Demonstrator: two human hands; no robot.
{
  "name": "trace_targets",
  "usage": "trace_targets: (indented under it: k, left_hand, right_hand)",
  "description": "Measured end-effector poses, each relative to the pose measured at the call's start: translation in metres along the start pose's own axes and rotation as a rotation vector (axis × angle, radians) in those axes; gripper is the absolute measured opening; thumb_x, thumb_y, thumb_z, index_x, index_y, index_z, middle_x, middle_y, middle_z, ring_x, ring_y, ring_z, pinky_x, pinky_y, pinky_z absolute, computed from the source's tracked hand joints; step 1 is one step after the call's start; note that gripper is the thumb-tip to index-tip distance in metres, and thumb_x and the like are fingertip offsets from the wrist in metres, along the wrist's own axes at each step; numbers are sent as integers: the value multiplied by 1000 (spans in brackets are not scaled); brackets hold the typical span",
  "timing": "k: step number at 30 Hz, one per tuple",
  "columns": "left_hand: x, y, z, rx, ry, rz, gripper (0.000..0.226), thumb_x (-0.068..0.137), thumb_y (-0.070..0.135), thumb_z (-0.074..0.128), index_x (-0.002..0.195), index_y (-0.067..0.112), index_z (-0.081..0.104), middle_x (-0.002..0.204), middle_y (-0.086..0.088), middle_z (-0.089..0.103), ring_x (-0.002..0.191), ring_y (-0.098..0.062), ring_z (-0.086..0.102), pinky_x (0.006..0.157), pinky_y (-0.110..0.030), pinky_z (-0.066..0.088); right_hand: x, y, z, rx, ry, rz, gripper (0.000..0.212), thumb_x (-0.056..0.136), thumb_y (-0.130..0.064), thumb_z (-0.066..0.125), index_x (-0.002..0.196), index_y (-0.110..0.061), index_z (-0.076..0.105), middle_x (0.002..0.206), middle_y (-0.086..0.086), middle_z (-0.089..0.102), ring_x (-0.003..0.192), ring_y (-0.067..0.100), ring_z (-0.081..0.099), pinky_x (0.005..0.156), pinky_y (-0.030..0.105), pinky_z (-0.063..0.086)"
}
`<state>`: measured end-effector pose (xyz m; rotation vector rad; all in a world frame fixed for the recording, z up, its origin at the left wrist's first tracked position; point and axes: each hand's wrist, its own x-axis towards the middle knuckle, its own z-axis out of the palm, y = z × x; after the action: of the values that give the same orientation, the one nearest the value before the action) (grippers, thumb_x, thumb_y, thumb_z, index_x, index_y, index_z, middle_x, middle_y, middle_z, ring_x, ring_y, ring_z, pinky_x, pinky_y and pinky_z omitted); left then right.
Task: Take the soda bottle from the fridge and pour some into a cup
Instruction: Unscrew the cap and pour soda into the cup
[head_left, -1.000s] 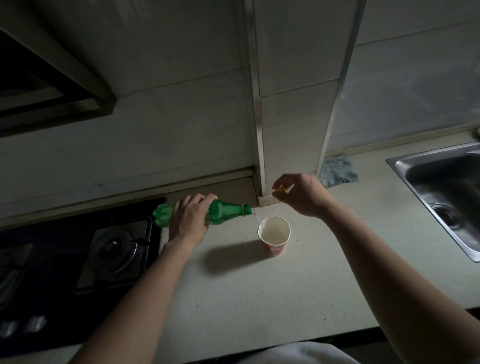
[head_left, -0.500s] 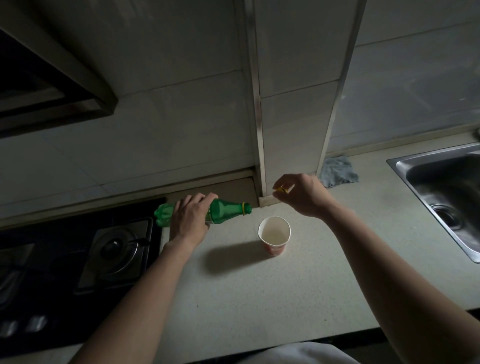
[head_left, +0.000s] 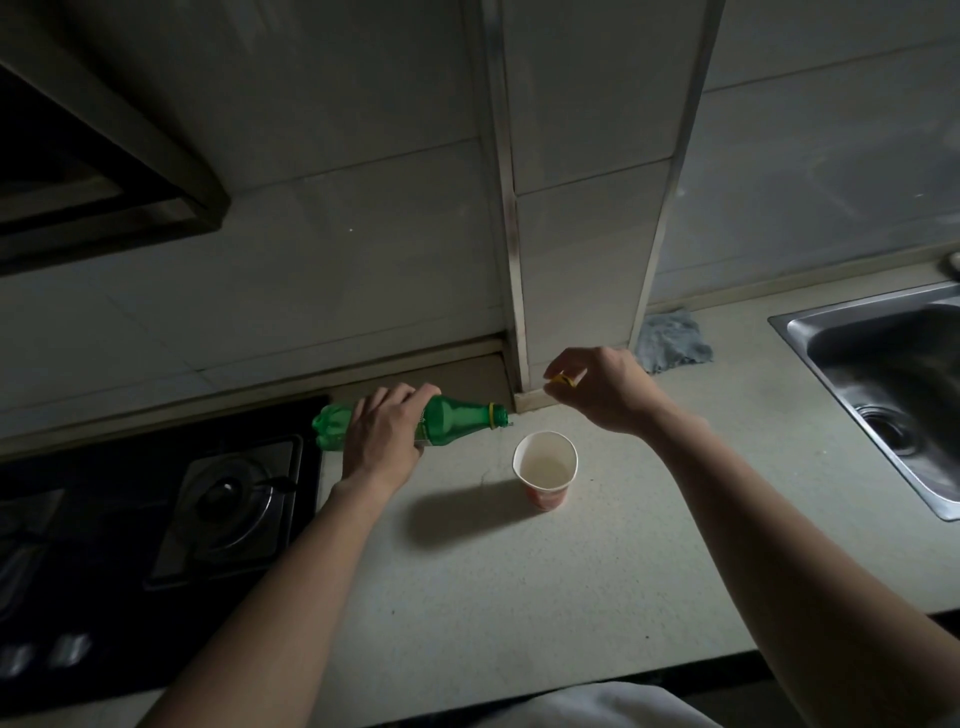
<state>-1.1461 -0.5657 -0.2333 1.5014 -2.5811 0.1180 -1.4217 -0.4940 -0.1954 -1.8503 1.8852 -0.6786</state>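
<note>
Left hand (head_left: 382, 434) is wrapped round the soda bottle (head_left: 452, 418), right hand (head_left: 602, 387) pinched on its cap (head_left: 562, 380); the mouth (seemingly short of the paper cup (head_left: 545, 496)) must be brought over it.

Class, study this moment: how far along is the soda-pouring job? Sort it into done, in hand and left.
Done: the bottle is out and uncapped; the cup on the counter seems to hold some liquid. In hand: the left hand grips the bottle, tipped near level beside the cup, no stream visible; the right hand pinches the yellow cap. Left: probably righting and recapping the bottle.
</note>
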Motion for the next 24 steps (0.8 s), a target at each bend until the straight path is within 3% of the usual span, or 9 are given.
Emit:
trace_targets:
  k: [24]
  left_hand:
    - [4,8,-3,12,-6,33,76,63,7,85,127,34,52,112,8,62,105,-21,56,90,-35,39]
  right_hand:
    - [1,1,-3,-2,-12,-17,23,93,-29,61,113,-18,64,108,4,69,86,6,58,64,8,40]
